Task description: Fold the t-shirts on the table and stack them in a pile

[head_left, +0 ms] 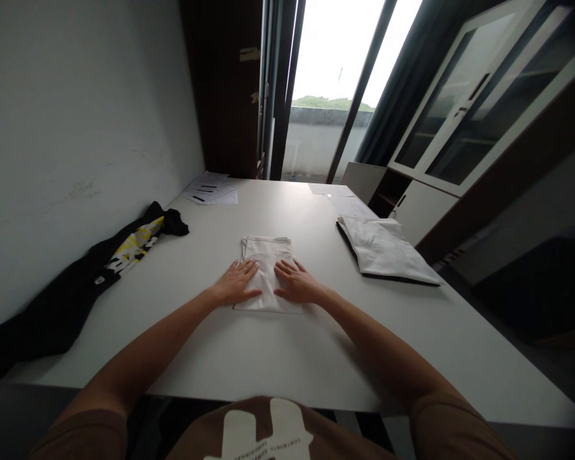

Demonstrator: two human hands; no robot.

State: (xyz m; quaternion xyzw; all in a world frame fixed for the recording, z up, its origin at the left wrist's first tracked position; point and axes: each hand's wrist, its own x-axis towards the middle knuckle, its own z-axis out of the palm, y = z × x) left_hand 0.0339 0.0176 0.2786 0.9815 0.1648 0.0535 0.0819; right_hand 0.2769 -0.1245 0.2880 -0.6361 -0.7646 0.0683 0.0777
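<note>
A folded white garment (267,248), its exact kind not clear, lies flat on the white table (287,358) in front of me. My left hand (237,282) rests palm down on its left side, fingers stretched out. Across from it, my right hand (296,281) lies flat on the right side with the fingers spread. Between the two hands a strip of the white cloth shows, with slight creases. The layered folds show at the far left corner.
A black garment with yellow and white print (76,287) lies along the wall at left. On the right are stacked folded clothes, white over black (383,246). Paper sheets (211,190) lie at the far left, more papers (347,203) at the far right. A cabinet (441,121) stands beyond.
</note>
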